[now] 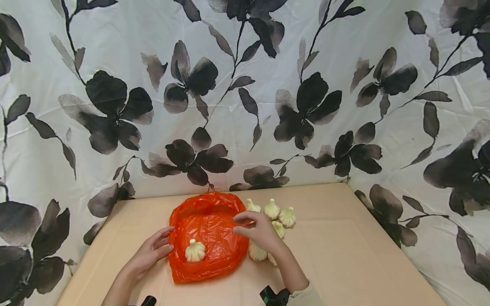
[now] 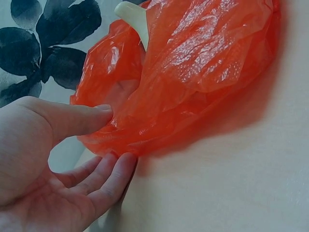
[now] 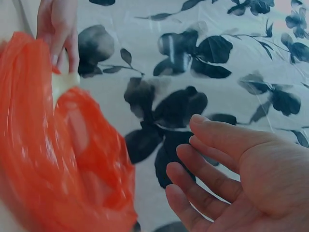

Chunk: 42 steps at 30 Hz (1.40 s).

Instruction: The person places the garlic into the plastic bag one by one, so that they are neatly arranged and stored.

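An orange-red plastic bag (image 1: 214, 270) lies on the table with its mouth spread wide and its rim folded round. Inside it sits one pale garlic bulb (image 1: 195, 250), whose stem (image 2: 134, 19) pokes up beside the plastic in the left wrist view. My left hand (image 1: 151, 250) holds the bag's left side, thumb against the plastic and fingertips at its lower edge. Over the bag's right rim hovers my right hand (image 1: 258, 229), its fingers loosely bent and apart with nothing between them. Several more garlic bulbs (image 1: 287, 216) lie right of the bag, some partly hidden by that hand.
A light tan table (image 1: 344, 255) carries everything. Behind it hangs a white cloth (image 1: 245, 127) with dark flower prints, close to the table's back edge. Dark wrist devices (image 1: 274, 296) show near the bottom.
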Available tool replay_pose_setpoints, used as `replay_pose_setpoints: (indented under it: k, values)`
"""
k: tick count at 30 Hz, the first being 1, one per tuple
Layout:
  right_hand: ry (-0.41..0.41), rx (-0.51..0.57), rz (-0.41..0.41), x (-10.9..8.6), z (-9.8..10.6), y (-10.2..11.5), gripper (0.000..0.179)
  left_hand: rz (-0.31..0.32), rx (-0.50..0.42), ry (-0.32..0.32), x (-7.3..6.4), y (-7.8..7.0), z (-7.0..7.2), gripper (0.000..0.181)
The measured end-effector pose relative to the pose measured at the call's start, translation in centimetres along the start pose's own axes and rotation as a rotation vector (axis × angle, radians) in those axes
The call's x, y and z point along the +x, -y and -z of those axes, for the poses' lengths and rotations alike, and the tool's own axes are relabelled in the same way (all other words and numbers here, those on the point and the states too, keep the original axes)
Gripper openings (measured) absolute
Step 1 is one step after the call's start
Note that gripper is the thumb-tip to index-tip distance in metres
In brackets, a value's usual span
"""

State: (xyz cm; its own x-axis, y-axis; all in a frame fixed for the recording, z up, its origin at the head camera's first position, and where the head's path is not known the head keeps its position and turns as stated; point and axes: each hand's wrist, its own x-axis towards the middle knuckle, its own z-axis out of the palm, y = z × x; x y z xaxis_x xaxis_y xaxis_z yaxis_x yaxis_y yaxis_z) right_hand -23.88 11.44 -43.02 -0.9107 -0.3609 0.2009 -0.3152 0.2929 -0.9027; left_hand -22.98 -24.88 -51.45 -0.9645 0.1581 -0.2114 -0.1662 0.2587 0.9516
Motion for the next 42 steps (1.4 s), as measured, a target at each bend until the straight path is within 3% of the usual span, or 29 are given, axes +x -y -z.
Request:
replay_pose_setpoints:
  k: [13,23,30,36,42]
  values:
    - [-0.120,-0.007,-0.068,-2.3,3.2,-1.9,0.024,-0.015,0.033,0.005,0.2,0.1,0.7,0.066]
    - [-0.157,-0.015,-0.113,-3.7,5.0,-3.0,0.023,-0.008,0.022,0.006,0.2,0.2,0.8,0.066]
    - [-0.194,-0.082,-0.147,-5.0,5.9,-1.3,0.023,-0.024,0.008,0.011,0.3,0.4,0.8,0.066]
    - [-0.205,-0.066,-0.151,-5.4,6.3,-5.2,0.025,-0.015,-0.011,0.012,0.2,0.5,0.6,0.066]
    - [-0.186,-0.049,-0.163,-6.1,6.6,-6.5,0.026,-0.007,-0.005,0.002,0.1,0.5,0.3,0.066]
